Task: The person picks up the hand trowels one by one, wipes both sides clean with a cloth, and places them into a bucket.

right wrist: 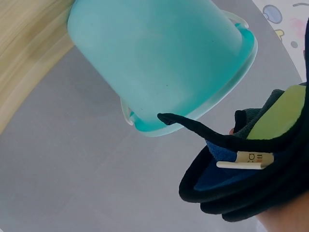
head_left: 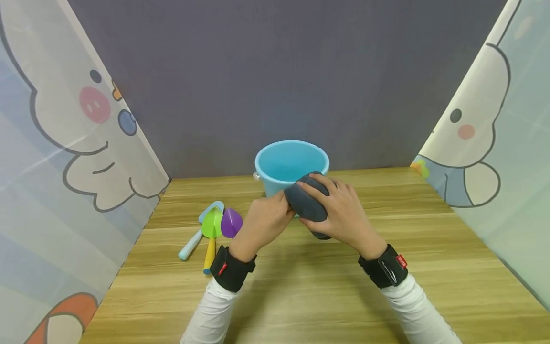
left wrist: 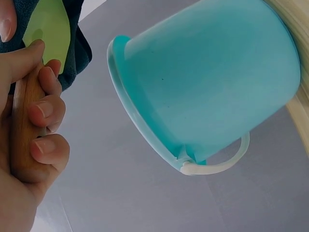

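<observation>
My left hand (head_left: 267, 220) grips the brown wooden handle (left wrist: 25, 128) of a small tool with a light green blade (left wrist: 53, 24), perhaps a toy shovel. Around that blade lies a folded dark grey-blue cloth (head_left: 306, 203), which my right hand (head_left: 343, 215) holds from above. In the right wrist view, a pale tag (right wrist: 253, 158) and part of the green blade show among the cloth's folds. In the head view the tool is hidden by my hands and the cloth. Both hands are in front of a light blue bucket (left wrist: 207, 82), raised off the table.
Left of my left hand, a light blue toy tool (head_left: 191, 244), a green shovel (head_left: 212, 223) with a yellow handle and a purple shovel (head_left: 232, 223) lie on the wooden table (head_left: 309, 296). A dark grey wall (head_left: 279, 71) rises behind; printed cartoon panels flank both sides.
</observation>
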Tool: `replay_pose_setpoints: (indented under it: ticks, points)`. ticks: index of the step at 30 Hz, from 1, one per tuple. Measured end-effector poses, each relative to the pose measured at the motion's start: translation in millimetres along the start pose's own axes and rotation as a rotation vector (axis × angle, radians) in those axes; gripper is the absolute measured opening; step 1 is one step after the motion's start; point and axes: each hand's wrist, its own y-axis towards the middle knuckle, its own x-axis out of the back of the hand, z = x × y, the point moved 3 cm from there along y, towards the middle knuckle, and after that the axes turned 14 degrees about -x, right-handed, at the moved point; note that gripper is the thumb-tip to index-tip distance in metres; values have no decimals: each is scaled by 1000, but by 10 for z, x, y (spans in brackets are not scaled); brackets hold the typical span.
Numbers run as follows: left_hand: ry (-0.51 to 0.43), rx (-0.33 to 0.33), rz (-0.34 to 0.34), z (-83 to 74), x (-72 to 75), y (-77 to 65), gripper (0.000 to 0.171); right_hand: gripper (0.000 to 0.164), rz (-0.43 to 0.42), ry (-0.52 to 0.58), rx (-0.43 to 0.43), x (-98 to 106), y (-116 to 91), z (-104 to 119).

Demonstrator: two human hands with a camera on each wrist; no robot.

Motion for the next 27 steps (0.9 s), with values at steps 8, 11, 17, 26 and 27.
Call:
replay_pose_setpoints:
  ticks: [8,11,17,26,27]
  points:
    - [-1,15,12,34,15,-23,23,76,-23,12,9,7,-3,-11]
    - [-2,25,5,63,30,-24,25,78,-37,21,13,24,2,-30]
    - [9,20,-28,105,71,-24,26,82,-34,44,-9,55,1,-98]
    - [-13,16,-14,123,58,-49,25,85,15,58,-66,54,7,-155]
    - [-13,19,-9,124,54,-51,25,85,19,60,-73,56,10,-159]
